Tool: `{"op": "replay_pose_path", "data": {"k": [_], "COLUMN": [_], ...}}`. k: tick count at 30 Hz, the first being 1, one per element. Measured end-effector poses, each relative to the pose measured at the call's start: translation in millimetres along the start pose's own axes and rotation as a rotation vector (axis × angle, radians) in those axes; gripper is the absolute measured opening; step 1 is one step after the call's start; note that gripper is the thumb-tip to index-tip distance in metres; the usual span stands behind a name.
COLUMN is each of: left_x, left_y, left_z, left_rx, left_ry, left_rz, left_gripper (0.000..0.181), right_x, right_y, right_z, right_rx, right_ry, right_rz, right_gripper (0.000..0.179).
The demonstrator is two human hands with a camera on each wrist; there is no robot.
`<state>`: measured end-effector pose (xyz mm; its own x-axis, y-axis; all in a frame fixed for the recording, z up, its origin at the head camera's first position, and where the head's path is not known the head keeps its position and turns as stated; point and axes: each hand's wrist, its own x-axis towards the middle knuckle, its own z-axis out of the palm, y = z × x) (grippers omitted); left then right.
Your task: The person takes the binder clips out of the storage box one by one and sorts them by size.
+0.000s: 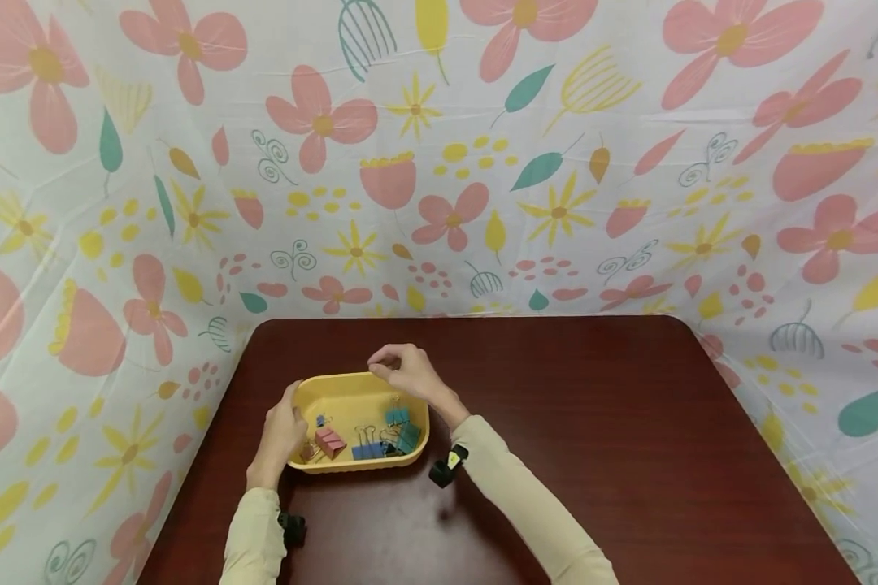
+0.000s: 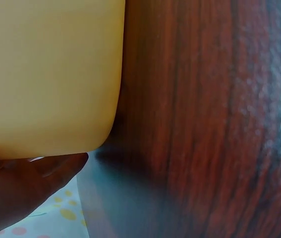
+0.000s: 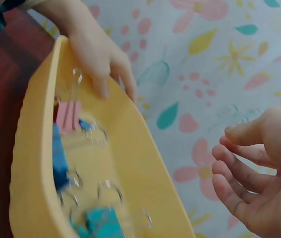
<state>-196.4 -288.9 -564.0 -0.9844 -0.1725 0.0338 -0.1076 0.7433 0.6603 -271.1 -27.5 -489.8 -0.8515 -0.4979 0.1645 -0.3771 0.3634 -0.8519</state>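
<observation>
With the fingers of the left hand [image 1: 280, 431] gripping the left end of the yellow tub [image 1: 366, 466], probably for steadiness, near the far left corner of the table [image 1: 593, 406] in the head view! Above the tub's far rim with the right hand [image 1: 407, 372]. Left wrist: tucked against the tub's end. Right wrist: loosely bent, nothing visibly gripped, beside clips [image 3: 68, 117] penned in by walls.

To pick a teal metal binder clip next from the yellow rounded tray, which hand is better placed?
Probably the right hand: empty and nearer the teal clips; the left hand grips the opposite end of the tray.
</observation>
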Motion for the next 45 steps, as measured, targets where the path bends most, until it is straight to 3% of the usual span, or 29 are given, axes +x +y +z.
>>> {"op": "replay_pose_path", "data": {"k": [8, 16, 26, 33, 39, 45], "left_x": [-1.4, -0.9, 3.1, 3.5, 3.5, 5.0], "left_y": [0.2, -1.0, -0.5, -2.3, -2.5, -2.0], "left_z": [-1.0, 4.0, 0.9, 1.0, 1.2, 1.5], "left_rx": [0.011, 0.009, 0.022, 0.012, 0.002, 0.017], "left_ry": [-0.002, -0.015, 0.025, 0.006, -0.012, 0.003], "left_rz": [-0.028, -0.022, 0.011, -0.027, -0.031, -0.003], "left_gripper": [0.056, 0.057, 0.057, 0.06, 0.063, 0.062], "right_x": [14.0, 12.5, 8.9, 6.2, 5.6, 6.6], "right_y": [-14, -14, -12, -13, -13, -12], "right_z": [37, 67, 100, 110, 114, 110], "right_rx": [0.029, 0.031, -0.085, -0.131, -0.158, -0.166], "right_ry": [-0.098, -0.177, -0.311, -0.401, -0.408, -0.489], "right_rz": [-0.001, 0.039, 0.05, 0.061, 0.068, -0.025], "right_gripper": [0.017, 0.02, 0.015, 0.021, 0.019, 0.018]}}
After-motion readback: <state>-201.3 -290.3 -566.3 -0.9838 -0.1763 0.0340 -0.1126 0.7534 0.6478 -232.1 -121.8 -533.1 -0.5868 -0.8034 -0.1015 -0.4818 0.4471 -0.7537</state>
